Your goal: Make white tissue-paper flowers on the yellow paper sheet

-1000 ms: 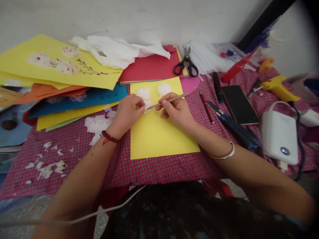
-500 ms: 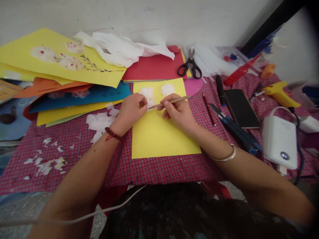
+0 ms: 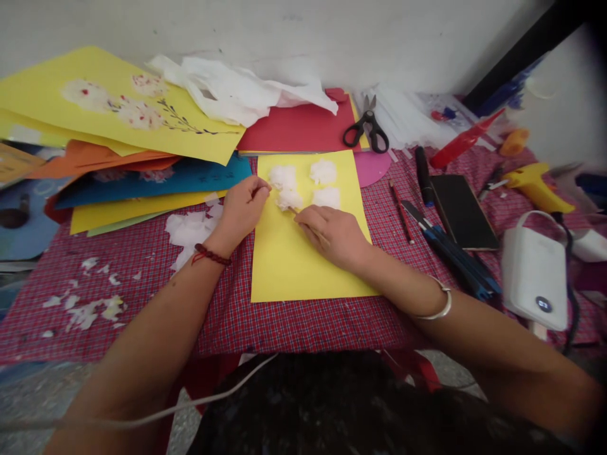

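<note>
My right hand [image 3: 334,234] is closed around a thin brown wooden stick [image 3: 294,209], mostly hidden by the fingers. The stick's tip meets the lower edge of a crumpled white tissue piece [image 3: 287,198] on a yellow sheet [image 3: 289,265]. Two more tissue pieces, an upper left one [image 3: 281,175] and an upper right one [image 3: 323,171], lie on the sheet, with a flatter white piece [image 3: 327,197] beside my right fingers. My left hand [image 3: 244,205] is at the sheet's left edge, thumb and fingers pinched together; whatever may be between them is hidden.
Torn white paper [image 3: 187,229] and scraps [image 3: 88,313] lie on the checked cloth [image 3: 152,278] at left. Coloured sheets, one decorated yellow sheet [image 3: 190,142] among them, are stacked behind. Scissors [image 3: 367,126], a cutter [image 3: 450,253], a black notebook [image 3: 463,212] and a white device [image 3: 535,272] lie rightward.
My right hand has turned and come down toward me, the stick now pointing away at the lower left tissue piece. My left hand has drawn back left, uncovering the white pieces.
</note>
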A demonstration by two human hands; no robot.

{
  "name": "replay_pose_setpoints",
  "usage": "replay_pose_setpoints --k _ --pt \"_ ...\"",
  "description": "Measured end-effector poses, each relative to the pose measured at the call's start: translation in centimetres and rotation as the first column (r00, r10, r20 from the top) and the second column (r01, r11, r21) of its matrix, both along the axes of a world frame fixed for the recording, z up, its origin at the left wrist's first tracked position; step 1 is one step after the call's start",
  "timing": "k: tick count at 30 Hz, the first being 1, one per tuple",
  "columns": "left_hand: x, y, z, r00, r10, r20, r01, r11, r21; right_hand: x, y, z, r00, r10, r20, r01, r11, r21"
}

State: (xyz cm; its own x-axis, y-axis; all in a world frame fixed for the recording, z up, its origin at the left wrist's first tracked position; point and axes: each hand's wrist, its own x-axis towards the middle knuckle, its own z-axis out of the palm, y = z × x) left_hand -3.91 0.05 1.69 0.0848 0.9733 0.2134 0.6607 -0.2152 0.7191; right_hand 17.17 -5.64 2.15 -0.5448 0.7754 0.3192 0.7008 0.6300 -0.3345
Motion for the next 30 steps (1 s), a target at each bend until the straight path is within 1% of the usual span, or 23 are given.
replay_pose_setpoints --k 3,5,7,9,12,16,20,22,24,27,29,30 --pt "0.2 -0.4 0.2 1.000 -0.016 -0.011 0.016 1.000 -0.009 -0.1 0.0 -0.3 0.996 0.019 0.088 -0.026 0.997 0.079" --pt "0.4 -0.7 0.3 0.999 -0.043 -0.005 0.043 0.999 0.002 -0.2 0.0 -0.4 0.994 0.026 0.105 -0.036 0.994 0.101" --pt "0.6 -1.0 0.2 0.994 -0.101 -0.038 0.103 0.993 0.052 -0.1 0.0 -0.5 0.995 0.021 0.093 -0.030 0.994 0.102" --pt "0.8 -1.2 0.1 0.980 -0.170 -0.107 0.181 0.977 0.112 -0.1 0.0 -0.5 0.998 0.007 0.064 -0.012 0.996 0.092" --pt "1.1 -1.0 0.1 0.957 -0.212 -0.198 0.241 0.961 0.135 -0.1 0.0 -0.6 1.000 -0.006 0.015 0.005 0.998 0.063" --pt "1.5 -0.6 0.2 0.944 -0.207 -0.258 0.242 0.964 0.111 0.1 0.1 -0.4 0.998 -0.005 -0.066 0.005 1.000 -0.014" --pt "1.8 -0.1 0.3 0.943 -0.193 -0.272 0.222 0.971 0.083 0.5 0.2 0.0 0.972 -0.033 -0.231 0.006 0.993 -0.116" --pt "1.8 0.0 0.4 0.946 -0.187 -0.265 0.213 0.975 0.071 0.8 0.3 0.1 0.933 -0.069 -0.352 0.005 0.984 -0.179" --pt "1.9 0.1 0.4 0.949 -0.183 -0.258 0.207 0.976 0.069 1.0 0.4 0.1 0.858 -0.125 -0.498 -0.001 0.969 -0.245" --pt "1.8 0.3 0.2 0.950 -0.175 -0.258 0.198 0.978 0.066 1.2 0.7 0.1 0.671 -0.242 -0.701 -0.010 0.942 -0.335" --pt "1.8 0.5 0.1 0.950 -0.174 -0.258 0.197 0.978 0.067 1.2 0.9 0.1 0.560 -0.321 -0.764 -0.018 0.917 -0.398" --pt "1.7 0.5 0.0 0.950 -0.181 -0.254 0.204 0.977 0.066 1.2 1.0 0.2 0.521 -0.356 -0.775 -0.024 0.902 -0.431"
